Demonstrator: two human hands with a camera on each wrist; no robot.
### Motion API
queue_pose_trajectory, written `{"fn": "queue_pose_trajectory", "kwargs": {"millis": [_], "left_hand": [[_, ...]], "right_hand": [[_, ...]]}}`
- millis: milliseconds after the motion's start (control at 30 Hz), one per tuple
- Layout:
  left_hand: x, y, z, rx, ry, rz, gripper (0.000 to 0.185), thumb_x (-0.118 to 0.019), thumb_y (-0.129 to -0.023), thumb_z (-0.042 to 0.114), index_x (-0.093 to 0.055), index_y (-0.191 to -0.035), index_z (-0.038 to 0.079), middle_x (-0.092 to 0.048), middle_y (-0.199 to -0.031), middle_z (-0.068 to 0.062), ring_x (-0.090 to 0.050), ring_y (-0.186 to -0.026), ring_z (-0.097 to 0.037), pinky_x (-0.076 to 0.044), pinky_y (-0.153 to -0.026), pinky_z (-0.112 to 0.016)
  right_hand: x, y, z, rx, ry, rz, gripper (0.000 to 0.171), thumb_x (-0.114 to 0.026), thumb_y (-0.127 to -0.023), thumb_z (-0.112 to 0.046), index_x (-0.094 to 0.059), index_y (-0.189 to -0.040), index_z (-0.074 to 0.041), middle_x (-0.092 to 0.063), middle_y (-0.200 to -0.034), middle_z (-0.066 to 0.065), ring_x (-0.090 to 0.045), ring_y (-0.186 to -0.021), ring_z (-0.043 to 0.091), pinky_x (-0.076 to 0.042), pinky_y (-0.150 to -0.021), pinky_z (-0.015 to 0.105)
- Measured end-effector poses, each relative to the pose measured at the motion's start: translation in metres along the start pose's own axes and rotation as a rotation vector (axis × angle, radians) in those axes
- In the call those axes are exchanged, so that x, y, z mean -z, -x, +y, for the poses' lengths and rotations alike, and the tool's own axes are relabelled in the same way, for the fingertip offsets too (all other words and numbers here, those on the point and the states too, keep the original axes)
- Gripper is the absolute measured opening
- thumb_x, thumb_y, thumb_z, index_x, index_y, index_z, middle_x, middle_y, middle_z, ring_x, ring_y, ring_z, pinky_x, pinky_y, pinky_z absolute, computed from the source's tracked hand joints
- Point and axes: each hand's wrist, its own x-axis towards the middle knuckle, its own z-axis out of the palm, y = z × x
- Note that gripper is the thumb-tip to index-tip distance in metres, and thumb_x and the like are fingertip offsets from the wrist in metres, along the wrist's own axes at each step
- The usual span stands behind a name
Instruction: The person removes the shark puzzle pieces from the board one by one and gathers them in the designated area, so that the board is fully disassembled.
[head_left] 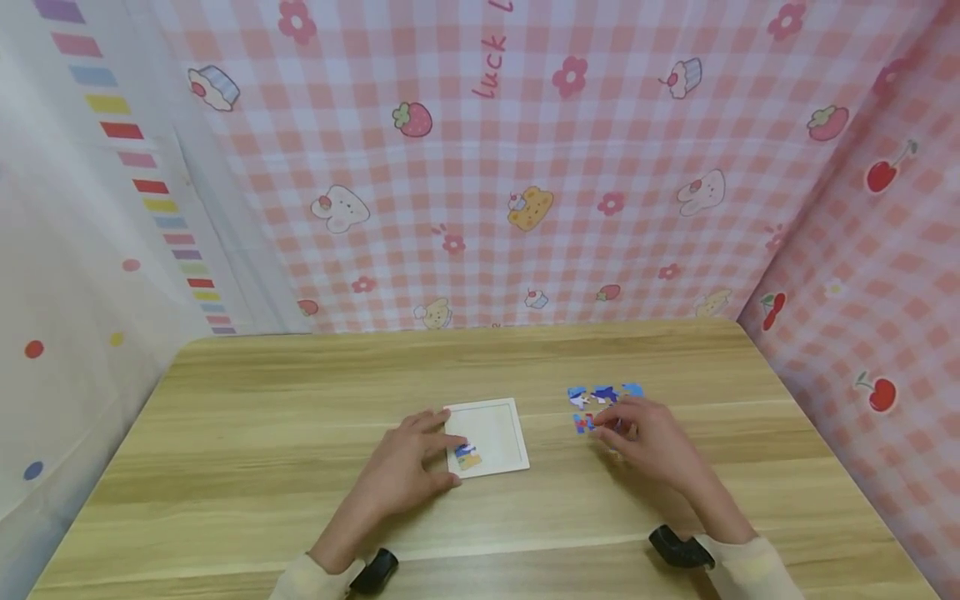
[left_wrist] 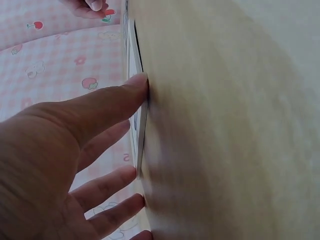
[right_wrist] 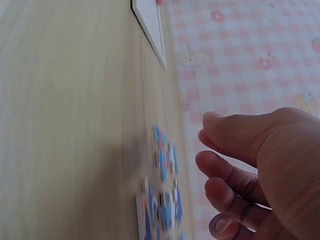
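Lying under right-hand fingers (head_left: pixel 611 417): loose puzzle pieces (head_left: pixel 600 394).

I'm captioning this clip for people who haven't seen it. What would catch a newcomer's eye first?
The pink checked backdrop with cartoon cakes and strawberries fills the background. On the wooden table, the left hand rests its fingers on the edge of a white puzzle tray that has one coloured piece in its near left corner. The right hand hovers over a cluster of blue loose pieces to the tray's right.
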Motion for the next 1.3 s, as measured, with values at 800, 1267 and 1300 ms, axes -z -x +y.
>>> {"fn": "queue_pose_trajectory", "kwargs": {"millis": [800,1267,1300], "left_hand": [[0.007,0.004,-0.001,0.03,-0.024,-0.103,0.071,-0.075,-0.093,0.041,-0.051,-0.151,0.01,-0.033,-0.168,-0.008,-0.024,-0.158,-0.036,-0.026,-0.127,-0.058],[0.003,0.003,-0.004,0.019,-0.034,-0.101,0.07,-0.073,-0.094,0.042,-0.05,-0.152,0.011,-0.033,-0.168,-0.009,-0.023,-0.158,-0.036,-0.026,-0.127,-0.057],[0.003,0.003,-0.004,0.016,-0.031,-0.099,0.07,-0.073,-0.094,0.042,-0.05,-0.152,0.011,-0.033,-0.168,-0.009,-0.023,-0.158,-0.037,-0.026,-0.127,-0.058]], "right_hand": [[-0.061,-0.039,-0.066,-0.046,-0.104,-0.185,0.014,-0.076,-0.093,-0.019,-0.075,-0.106,-0.015,-0.064,-0.088,-0.011,-0.059,-0.081,0.009,-0.051,-0.07,0.02],[-0.096,-0.05,-0.087,-0.026,-0.194,-0.257,0.023,-0.078,-0.09,-0.021,-0.073,-0.111,-0.013,-0.068,-0.098,-0.002,-0.06,-0.088,0.012,-0.049,-0.076,0.022],[-0.098,-0.05,-0.088,-0.034,-0.2,-0.26,0.023,-0.079,-0.09,-0.021,-0.073,-0.111,-0.013,-0.068,-0.098,-0.003,-0.06,-0.089,0.012,-0.05,-0.077,0.022]]}}
